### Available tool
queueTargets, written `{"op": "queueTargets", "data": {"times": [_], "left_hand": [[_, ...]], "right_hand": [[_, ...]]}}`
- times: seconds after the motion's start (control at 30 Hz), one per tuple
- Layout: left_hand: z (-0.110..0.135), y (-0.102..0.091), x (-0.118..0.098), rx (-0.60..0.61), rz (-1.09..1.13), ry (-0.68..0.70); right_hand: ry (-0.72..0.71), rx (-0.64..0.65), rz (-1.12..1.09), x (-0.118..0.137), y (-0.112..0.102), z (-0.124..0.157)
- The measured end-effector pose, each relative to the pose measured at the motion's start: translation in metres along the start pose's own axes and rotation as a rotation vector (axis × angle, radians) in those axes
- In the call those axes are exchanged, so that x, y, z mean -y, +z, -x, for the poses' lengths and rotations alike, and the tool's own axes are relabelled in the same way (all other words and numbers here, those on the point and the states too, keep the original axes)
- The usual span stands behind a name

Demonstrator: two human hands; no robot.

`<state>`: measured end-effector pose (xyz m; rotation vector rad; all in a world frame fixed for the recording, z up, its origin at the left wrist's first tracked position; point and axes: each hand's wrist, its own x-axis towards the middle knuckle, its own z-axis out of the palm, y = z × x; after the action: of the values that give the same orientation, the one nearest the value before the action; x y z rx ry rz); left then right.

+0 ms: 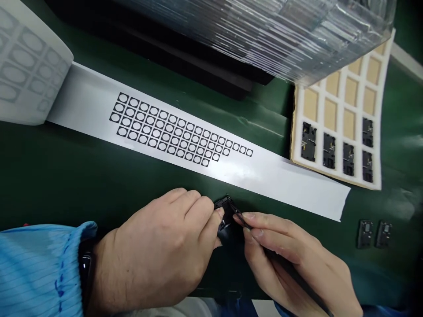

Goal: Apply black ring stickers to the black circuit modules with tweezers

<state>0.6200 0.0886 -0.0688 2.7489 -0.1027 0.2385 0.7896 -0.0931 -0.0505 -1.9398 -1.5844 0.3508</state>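
My left hand [165, 242] is closed around a small black electronic module [225, 211], its fingers and thumb hiding much of the piece. Black tweezers [291, 270] are pinched in my right hand [297, 255], with their tips touching the module's upper edge. Whether the tips grip anything is too small to tell. Just beyond both hands runs a long white strip [271, 171] with rows of black square stickers [172, 132], each having a round opening. Two similar small black modules [365, 233] lie on the green table to the right of my right hand.
At the right is a white foam tray [376, 171] with rectangular pockets, several holding black modules [348, 158]. A stack of clear plastic trays [297, 35] overhangs it, beside a black box edge [198, 70]. The strip's curled roll [29, 66] rises at the upper left.
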Motion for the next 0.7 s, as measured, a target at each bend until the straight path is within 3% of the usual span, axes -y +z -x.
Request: {"op": "queueTargets", "data": {"times": [0.7], "left_hand": [[0.0013, 0.0038, -0.0001, -0.02, 0.026, -0.008]], "right_hand": [[-0.013, -0.04, 0.06, 0.0035, -0.0016, 0.0063]]}}
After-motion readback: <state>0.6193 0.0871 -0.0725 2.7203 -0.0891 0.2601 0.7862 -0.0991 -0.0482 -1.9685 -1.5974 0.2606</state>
